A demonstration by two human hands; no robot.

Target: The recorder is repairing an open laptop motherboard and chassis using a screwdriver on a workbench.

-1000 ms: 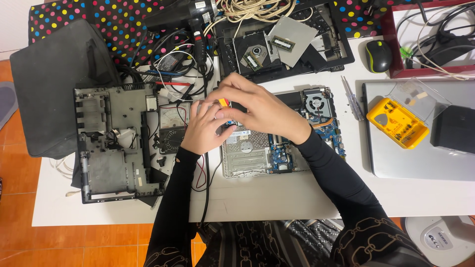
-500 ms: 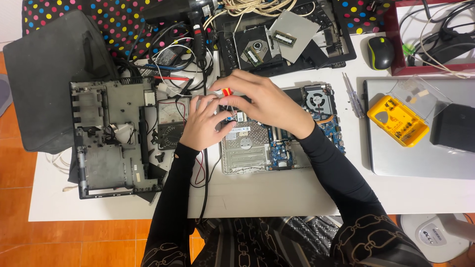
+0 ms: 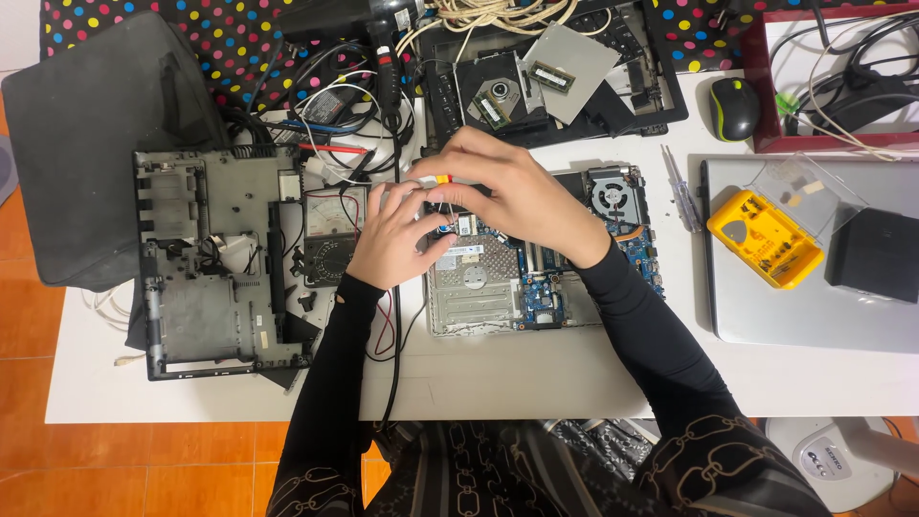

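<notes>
An opened laptop base with a blue motherboard (image 3: 536,278) and a round fan (image 3: 609,191) lies on the white table. My right hand (image 3: 512,196) grips a small screwdriver with a red and yellow handle (image 3: 436,180), its tip down at the board's upper left corner. My left hand (image 3: 397,235) rests right beside it, fingers curled against the board near the tip. Whether the left fingers pinch something is hidden.
An empty grey laptop shell (image 3: 215,263) lies left, an analog multimeter (image 3: 330,230) with red and black leads beside it. A yellow bit case (image 3: 766,239) sits on a silver laptop (image 3: 814,316) at right. Mouse (image 3: 734,107), optical drive (image 3: 493,91) and cables at back.
The view has drifted slightly, so the hands and board sit a little higher in frame. Both hands stay together at the board's corner with the screwdriver.
</notes>
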